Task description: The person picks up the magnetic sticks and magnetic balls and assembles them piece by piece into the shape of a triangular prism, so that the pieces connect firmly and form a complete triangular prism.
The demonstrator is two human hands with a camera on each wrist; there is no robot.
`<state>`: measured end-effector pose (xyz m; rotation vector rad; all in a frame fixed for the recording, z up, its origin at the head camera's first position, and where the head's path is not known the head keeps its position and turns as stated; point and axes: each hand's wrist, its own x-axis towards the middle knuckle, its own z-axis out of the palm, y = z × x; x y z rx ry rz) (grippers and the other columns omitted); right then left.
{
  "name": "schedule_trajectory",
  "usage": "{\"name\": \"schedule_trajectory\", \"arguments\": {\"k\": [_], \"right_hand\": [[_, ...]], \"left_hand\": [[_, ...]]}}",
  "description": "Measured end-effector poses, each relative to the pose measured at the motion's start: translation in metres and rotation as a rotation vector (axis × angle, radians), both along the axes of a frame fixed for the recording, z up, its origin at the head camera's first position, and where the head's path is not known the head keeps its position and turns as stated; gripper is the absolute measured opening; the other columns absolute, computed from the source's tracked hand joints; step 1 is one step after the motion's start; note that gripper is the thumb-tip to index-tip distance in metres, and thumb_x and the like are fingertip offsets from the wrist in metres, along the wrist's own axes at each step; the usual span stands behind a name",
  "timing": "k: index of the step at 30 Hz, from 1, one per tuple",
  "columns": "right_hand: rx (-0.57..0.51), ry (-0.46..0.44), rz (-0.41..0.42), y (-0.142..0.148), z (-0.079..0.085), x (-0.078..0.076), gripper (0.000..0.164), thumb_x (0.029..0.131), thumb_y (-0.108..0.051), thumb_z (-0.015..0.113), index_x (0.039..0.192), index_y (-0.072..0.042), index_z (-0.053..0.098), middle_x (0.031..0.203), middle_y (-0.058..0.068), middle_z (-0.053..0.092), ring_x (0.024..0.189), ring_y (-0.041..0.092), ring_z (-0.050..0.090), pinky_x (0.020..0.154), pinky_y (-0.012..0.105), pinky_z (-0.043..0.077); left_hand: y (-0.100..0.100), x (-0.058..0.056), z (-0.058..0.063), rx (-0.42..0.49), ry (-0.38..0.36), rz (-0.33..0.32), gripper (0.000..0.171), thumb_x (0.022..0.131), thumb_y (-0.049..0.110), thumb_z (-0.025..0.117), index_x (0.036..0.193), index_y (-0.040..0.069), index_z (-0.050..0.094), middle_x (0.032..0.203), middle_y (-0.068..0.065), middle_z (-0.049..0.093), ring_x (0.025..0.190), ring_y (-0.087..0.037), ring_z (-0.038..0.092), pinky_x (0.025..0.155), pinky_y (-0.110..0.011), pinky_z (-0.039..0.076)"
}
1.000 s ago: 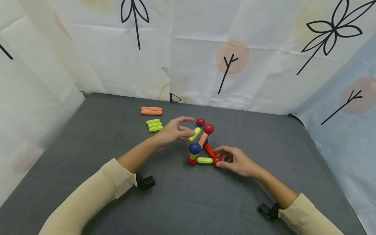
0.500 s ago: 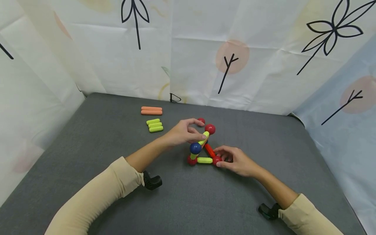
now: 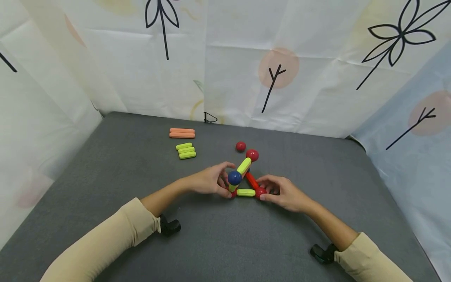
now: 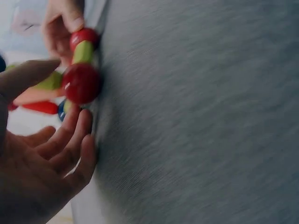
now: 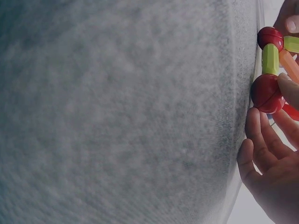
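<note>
Between my hands stands a toy frame of magnetic rods and balls. A yellow-green rod (image 3: 244, 166) spans its upper blue ball (image 3: 234, 178) and upper red ball (image 3: 252, 154). My left hand (image 3: 211, 180) holds the lower left red ball (image 4: 81, 84), thumb on one side and fingertips on the other. My right hand (image 3: 283, 192) pinches the lower right red ball (image 5: 267, 93) between thumb and fingers. A short yellow-green rod (image 3: 246, 192) joins these two lower balls. From the right ball a red rod (image 3: 251, 180) runs back. An orange rod (image 5: 290, 65) is partly hidden.
One loose red ball (image 3: 240, 146) lies behind the frame. Back left on the grey table (image 3: 218, 243), several yellow-green rods (image 3: 186, 150) lie in a stack, with two orange rods (image 3: 181, 133) behind them. A patterned white cloth (image 3: 232, 78) rises along the table's back edge.
My left hand carried a yellow-green rod to the frame, set it between the upper blue and red balls, let go, and moved down to the lower left red ball. My right hand stayed still.
</note>
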<state>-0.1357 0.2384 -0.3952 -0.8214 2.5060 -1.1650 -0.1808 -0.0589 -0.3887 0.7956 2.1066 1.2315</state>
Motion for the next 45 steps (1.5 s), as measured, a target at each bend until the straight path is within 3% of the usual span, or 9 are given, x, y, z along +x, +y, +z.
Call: {"name": "schedule_trajectory", "arguments": {"k": [4,8,14,19,25,31,36,39,45], "right_hand": [[0.015,-0.005,-0.015,-0.001,0.002,0.001,0.043,0.09,-0.018,0.075,0.129,-0.004,0.06,0.104,0.002,0.066,0.086,0.017,0.061,0.072,0.027,0.052],[0.01,0.005,-0.026,-0.002,0.002,0.003,0.041,0.09,-0.019,0.076,0.125,-0.005,0.061,0.104,0.002,0.067,0.085,0.016,0.063,0.071,0.028,0.052],[0.014,0.041,-0.005,-0.007,0.002,0.008,0.032,0.088,-0.015,0.077,0.116,-0.007,0.063,0.106,0.002,0.068,0.083,0.013,0.064,0.071,0.027,0.054],[0.024,0.057,0.047,-0.013,0.002,0.012,0.037,0.089,-0.014,0.075,0.123,-0.006,0.062,0.112,0.004,0.068,0.086,0.012,0.064,0.074,0.03,0.054],[0.019,0.068,0.076,-0.015,0.003,0.014,0.046,0.089,-0.016,0.075,0.131,-0.006,0.06,0.115,0.007,0.067,0.087,0.015,0.062,0.073,0.033,0.053],[0.009,0.044,0.055,-0.011,0.002,0.011,0.043,0.091,-0.018,0.074,0.129,-0.005,0.062,0.115,0.006,0.068,0.088,0.017,0.063,0.075,0.032,0.053],[0.02,0.037,-0.087,-0.003,0.003,-0.005,0.029,0.093,-0.016,0.071,0.117,-0.001,0.068,0.102,0.007,0.071,0.082,0.016,0.064,0.069,0.027,0.053],[0.016,0.053,-0.172,0.0,0.003,-0.018,0.032,0.093,-0.013,0.07,0.12,0.004,0.065,0.108,0.014,0.07,0.086,0.022,0.068,0.071,0.028,0.054],[-0.008,0.022,-0.142,-0.003,0.002,-0.04,0.044,0.095,-0.01,0.067,0.134,0.007,0.055,0.127,0.023,0.063,0.099,0.031,0.069,0.08,0.034,0.055]], "left_hand": [[0.007,0.006,-0.005,-0.03,0.127,0.015,0.084,0.082,0.017,0.084,0.148,0.006,0.034,0.101,-0.003,0.061,0.083,-0.012,0.063,0.08,-0.027,0.053],[0.009,0.006,-0.004,-0.032,0.191,0.068,0.08,0.081,0.012,0.084,0.146,0.008,0.039,0.1,-0.003,0.061,0.085,-0.013,0.063,0.081,-0.028,0.054],[0.006,-0.006,-0.01,-0.015,0.254,0.164,0.071,0.082,0.005,0.081,0.143,0.008,0.044,0.104,-0.005,0.065,0.097,-0.016,0.066,0.09,-0.035,0.054],[0.005,-0.018,-0.016,0.016,0.311,0.201,0.062,0.085,0.003,0.078,0.139,0.005,0.048,0.111,-0.009,0.07,0.105,-0.021,0.067,0.094,-0.039,0.052],[0.004,-0.027,-0.021,0.031,0.303,0.222,0.054,0.088,0.003,0.075,0.136,0.005,0.05,0.119,-0.012,0.069,0.113,-0.022,0.065,0.097,-0.04,0.051],[0.004,-0.029,-0.02,0.04,0.283,0.22,0.055,0.089,0.004,0.074,0.137,0.005,0.049,0.123,-0.013,0.068,0.115,-0.024,0.064,0.097,-0.04,0.051],[0.004,-0.027,-0.019,0.035,0.286,0.217,0.054,0.089,0.004,0.074,0.136,0.005,0.049,0.122,-0.013,0.068,0.114,-0.024,0.064,0.096,-0.041,0.051],[0.004,-0.029,-0.02,0.043,0.284,0.218,0.054,0.089,0.004,0.074,0.137,0.006,0.049,0.122,-0.012,0.068,0.115,-0.023,0.064,0.097,-0.041,0.051],[0.003,-0.03,-0.022,0.057,0.281,0.22,0.056,0.089,0.004,0.074,0.138,0.006,0.049,0.122,-0.012,0.068,0.115,-0.023,0.064,0.098,-0.041,0.05]]}}
